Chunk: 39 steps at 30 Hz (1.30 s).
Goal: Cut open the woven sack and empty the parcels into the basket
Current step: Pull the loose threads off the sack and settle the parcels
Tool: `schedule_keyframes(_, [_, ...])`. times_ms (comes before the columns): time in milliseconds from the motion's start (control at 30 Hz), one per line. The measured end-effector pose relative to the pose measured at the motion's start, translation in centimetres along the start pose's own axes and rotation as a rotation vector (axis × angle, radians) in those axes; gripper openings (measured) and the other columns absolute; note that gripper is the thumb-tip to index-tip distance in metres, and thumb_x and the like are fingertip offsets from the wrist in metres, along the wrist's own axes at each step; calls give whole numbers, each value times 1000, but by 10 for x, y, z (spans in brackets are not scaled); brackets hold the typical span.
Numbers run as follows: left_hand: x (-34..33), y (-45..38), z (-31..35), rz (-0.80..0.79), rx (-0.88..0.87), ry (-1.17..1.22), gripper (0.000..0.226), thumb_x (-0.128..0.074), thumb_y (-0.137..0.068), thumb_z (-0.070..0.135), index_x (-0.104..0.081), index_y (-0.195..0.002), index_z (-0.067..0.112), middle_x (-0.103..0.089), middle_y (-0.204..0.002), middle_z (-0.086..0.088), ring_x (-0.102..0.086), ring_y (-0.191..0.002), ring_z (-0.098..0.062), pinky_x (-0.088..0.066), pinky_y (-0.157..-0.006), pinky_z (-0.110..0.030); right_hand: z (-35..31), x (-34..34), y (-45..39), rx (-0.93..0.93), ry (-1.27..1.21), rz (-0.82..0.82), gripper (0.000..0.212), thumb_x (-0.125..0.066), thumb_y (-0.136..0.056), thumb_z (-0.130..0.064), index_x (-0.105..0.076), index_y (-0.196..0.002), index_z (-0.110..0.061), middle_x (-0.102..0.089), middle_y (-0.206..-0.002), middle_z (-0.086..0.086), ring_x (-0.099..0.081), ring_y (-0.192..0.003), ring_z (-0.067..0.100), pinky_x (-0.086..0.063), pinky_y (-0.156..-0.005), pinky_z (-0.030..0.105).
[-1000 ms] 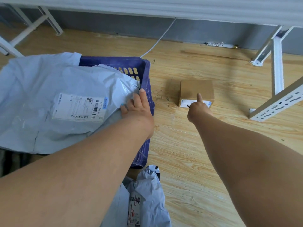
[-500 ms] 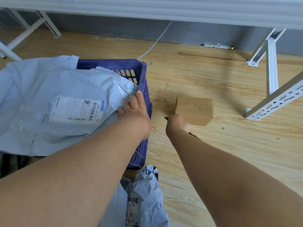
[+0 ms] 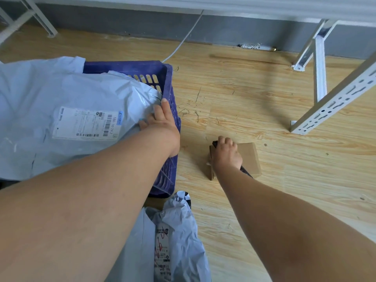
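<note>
A blue plastic basket [image 3: 169, 78] stands on the wooden floor at the left, with a large grey mailer parcel [image 3: 50, 88] bearing a white label lying over it. My left hand [image 3: 162, 123] rests on that parcel's right edge by the basket rim, fingers straight. To the right of the basket, my right hand [image 3: 226, 155] grips a small brown cardboard box [image 3: 249, 157] by its left end, tilted just above the floor. A black cutter [image 3: 246, 172] sticks out of the same hand. No woven sack is in view.
A crumpled grey mailer [image 3: 183, 231] lies on the floor in front of the basket. White metal shelf legs [image 3: 335, 98] slant down at the right, another frame [image 3: 38, 21] at the far left. A white cable [image 3: 183, 41] and a power strip [image 3: 256, 46] run along the wall.
My right hand reached the cardboard box, took hold of it and pulled it toward me and toward the basket. My left hand has stayed on the grey parcel.
</note>
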<state>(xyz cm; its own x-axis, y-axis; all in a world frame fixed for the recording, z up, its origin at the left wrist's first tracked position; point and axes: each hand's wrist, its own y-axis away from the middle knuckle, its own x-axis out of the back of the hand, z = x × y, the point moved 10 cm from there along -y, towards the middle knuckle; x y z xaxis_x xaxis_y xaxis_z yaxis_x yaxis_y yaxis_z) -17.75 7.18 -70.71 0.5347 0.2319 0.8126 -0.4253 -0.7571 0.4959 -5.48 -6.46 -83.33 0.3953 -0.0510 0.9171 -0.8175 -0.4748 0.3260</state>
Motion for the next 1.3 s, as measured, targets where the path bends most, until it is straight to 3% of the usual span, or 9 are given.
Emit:
schedule_keyframes(167, [1,1,-1,11,-7,0,123,-67,-74,1,37,-140,7,19,-156,-14,-18,-140,-35,-22,-112,-48,5,8,-11,0,-62,-84,34,-58,-92,-25,-54,-124,-15,-50,-127,6,-56,-106,27,-51,-71,38])
schedule_keyframes(300, [3,2,-1,14,-9,3,123,-68,-77,3,38,-139,7,19,-156,-13,-18,-140,-36,-23,-112,-48,-5,-6,-2,116,149,-358,110,-87,-59,-44,-25,-147,-24,-27,-151,5,-47,-127,31,-51,-80,42])
schedule_keyframes(400, [2,3,1,25,-18,19,121,-66,-78,2,38,-139,8,21,-156,-13,-18,-140,-37,-25,-112,-48,-10,-20,15,221,343,-396,133,-89,-55,-38,0,-152,-27,-9,-157,12,-48,-125,38,-53,-75,42])
schedule_keyframes(600, [5,3,-1,58,-47,72,116,-62,-79,1,36,-140,8,21,-157,-12,-14,-141,-37,-22,-115,-47,-20,-17,37,290,329,-242,123,-88,-63,-26,-3,-151,-17,-11,-155,12,-62,-99,32,-49,-56,33])
schedule_keyframes(733, [3,7,-8,49,-179,269,114,-65,-86,29,30,-146,12,18,-159,-9,0,-147,-33,-7,-120,-44,-25,29,40,200,-42,-61,113,-88,-57,-33,-17,-144,-16,-26,-144,10,-63,-87,27,-54,-59,35])
schedule_keyframes(833, [23,15,-27,241,-294,588,81,-59,-91,34,-11,-153,15,-15,-160,-7,-19,-145,-26,-18,-117,-35,-38,85,44,209,-288,146,117,-88,-56,-37,-15,-146,-23,-21,-150,3,-63,-96,26,-53,-65,35])
schedule_keyframes(967, [44,37,-82,558,-260,1025,32,-51,-94,11,-61,-125,15,-57,-130,-4,-52,-121,-20,-35,-99,-24,-75,161,68,355,-517,454,114,-85,-59,-37,-18,-149,-18,-19,-155,6,-53,-118,25,-49,-77,34])
schedule_keyframes(1133, [58,52,-155,705,-145,1521,29,-49,-96,22,-60,-123,24,-63,-120,9,-59,-111,-10,-47,-98,-29,-147,231,113,720,-590,586,110,-87,-59,-27,-24,-148,-14,-21,-155,6,-32,-135,16,-43,-83,20])
schedule_keyframes(1300, [76,49,-192,728,-188,1642,45,-50,-96,33,-42,-140,31,-54,-133,7,-55,-110,-4,-42,-97,-23,-220,216,144,1046,-152,473,119,-88,-57,-24,-15,-150,-27,-6,-160,-9,-60,-109,30,-55,-57,38])
